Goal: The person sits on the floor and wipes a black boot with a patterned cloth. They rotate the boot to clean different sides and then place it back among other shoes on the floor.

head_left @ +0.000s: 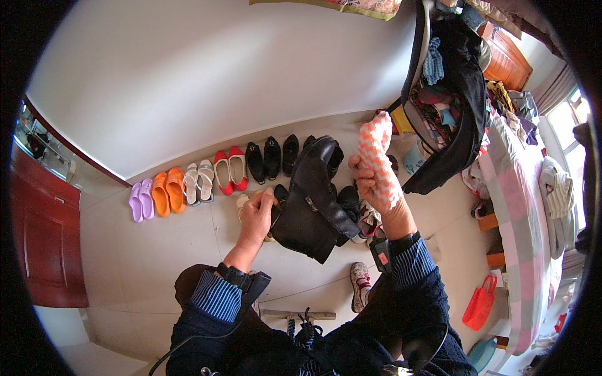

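"While a row of footwear [221, 168] lines the floor [128, 269] along the edge by the wall [219, 69], a person in striped cuffs [216, 296] handles a black boot [300, 219] and a patterned cloth [378, 150]. How are the hands set?"

"The left hand [256, 217] pinches the boot's edge between thumb and fingers. The right hand [371, 182] clasps the coral-and-white cloth, its fingers curled around it."

"And the boot, where is it?"

"Between the two hands, tilted, a zipper [310, 203] showing on its side. It covers part of the row beyond; I cannot tell whether it touches the floor."

"Is the cloth on the boot?"

"It appears apart, on the boot's right, one end rising above the fingers."

"What stands in the row?"

"From the floor's edge nearest the red door [47, 232]: purple slippers [146, 199], orange slippers [175, 189], white sandals [191, 185], red flats [236, 167] and black flats [271, 158], pair beside pair."

"And on the right?"

"An open black bag [461, 135] holding clothes [433, 62] sits near the floor's far right corner. Along the right edge runs a bed [517, 213] with a checked cover, a red bag [480, 307] beside it."
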Motion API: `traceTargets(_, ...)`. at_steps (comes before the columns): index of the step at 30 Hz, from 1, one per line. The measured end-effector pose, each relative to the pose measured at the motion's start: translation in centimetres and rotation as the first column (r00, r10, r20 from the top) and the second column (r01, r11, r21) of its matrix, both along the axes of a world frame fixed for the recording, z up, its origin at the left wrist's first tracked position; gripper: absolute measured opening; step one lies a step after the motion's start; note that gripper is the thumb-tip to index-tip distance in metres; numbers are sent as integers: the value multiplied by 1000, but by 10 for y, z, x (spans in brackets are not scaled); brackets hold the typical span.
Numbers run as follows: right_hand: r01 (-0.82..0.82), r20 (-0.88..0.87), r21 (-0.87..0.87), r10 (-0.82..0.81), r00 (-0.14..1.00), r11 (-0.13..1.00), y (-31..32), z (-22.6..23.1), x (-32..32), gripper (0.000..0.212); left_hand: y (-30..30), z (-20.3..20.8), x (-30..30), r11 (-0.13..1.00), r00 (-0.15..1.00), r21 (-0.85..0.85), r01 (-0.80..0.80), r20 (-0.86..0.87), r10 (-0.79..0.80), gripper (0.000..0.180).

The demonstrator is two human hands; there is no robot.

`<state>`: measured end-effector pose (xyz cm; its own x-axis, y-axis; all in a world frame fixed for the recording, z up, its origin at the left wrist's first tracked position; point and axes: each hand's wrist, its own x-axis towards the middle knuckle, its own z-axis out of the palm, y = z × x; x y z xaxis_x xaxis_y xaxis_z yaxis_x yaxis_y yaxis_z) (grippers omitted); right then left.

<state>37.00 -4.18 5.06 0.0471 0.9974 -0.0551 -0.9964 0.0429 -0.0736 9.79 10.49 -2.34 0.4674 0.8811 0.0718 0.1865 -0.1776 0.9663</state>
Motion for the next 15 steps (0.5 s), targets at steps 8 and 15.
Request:
traceTargets(8,87,177,-60,-75,981,994,-1,-1,1,33,-1,0,1,998,997,-49,32,73,-29,48)
traceTargets(15,662,988,145,-76,-132,736,4,10,-6,21,-3,8,2,997,994,-60,44,103,-38,48)
